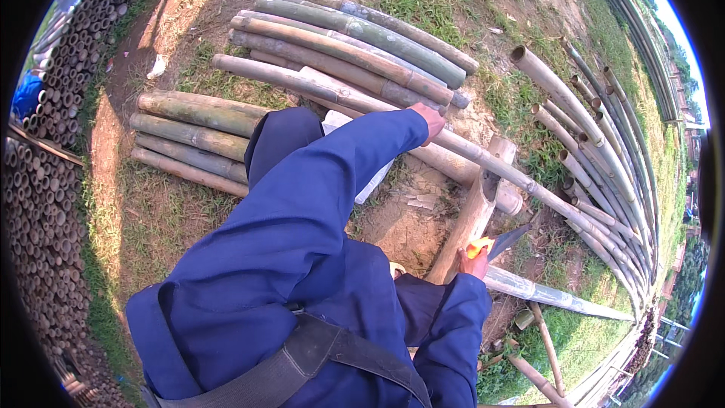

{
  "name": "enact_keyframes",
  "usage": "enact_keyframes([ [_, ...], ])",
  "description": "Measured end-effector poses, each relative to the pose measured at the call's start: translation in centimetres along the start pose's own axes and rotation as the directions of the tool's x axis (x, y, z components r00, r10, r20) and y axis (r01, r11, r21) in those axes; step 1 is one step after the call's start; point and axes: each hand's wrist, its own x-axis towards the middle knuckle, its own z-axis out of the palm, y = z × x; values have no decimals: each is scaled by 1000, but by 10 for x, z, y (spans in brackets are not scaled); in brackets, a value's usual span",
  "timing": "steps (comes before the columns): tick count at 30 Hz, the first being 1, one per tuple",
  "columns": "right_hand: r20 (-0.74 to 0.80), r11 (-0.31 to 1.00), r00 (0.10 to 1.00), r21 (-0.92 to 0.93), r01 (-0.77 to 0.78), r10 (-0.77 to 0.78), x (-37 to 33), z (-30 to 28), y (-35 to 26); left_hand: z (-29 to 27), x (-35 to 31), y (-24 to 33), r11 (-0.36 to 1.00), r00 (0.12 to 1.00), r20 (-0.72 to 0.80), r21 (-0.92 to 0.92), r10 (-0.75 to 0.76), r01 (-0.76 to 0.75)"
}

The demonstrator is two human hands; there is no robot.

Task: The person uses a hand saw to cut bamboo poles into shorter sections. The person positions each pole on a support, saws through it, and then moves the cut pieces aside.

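Observation:
My left hand (432, 122) is closed around a long bamboo pole (472, 151), which slants from the upper left toward the lower right. That pole crosses the top of a thick notched bamboo piece (464, 227). Close beside this piece, my right hand (474, 263) grips the orange-yellow handle of a handsaw (510, 240). Its dark blade points up and right, away from my body and apart from the pole in my left hand. Beneath the pole lies another thick bamboo length (445, 162). A whitish object (371, 185) shows partly under my left sleeve.
Cut bamboo lengths (362, 30) lie at the upper middle, with a shorter group (196, 132) at left. Many poles (596, 136) fan out on the right. Stacked bamboo (45, 242) lines the far left. A grey pole (551, 296) extends right of my right hand.

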Motion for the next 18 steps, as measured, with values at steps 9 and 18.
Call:
enact_keyframes([
  [9,139,988,985,102,-116,102,4,-12,-2,-22,-1,-1,999,998,43,-17,47,-46],
  [18,-384,681,653,675,-283,653,-17,-62,12,6,12,0,990,991,94,109,-96,86],
])
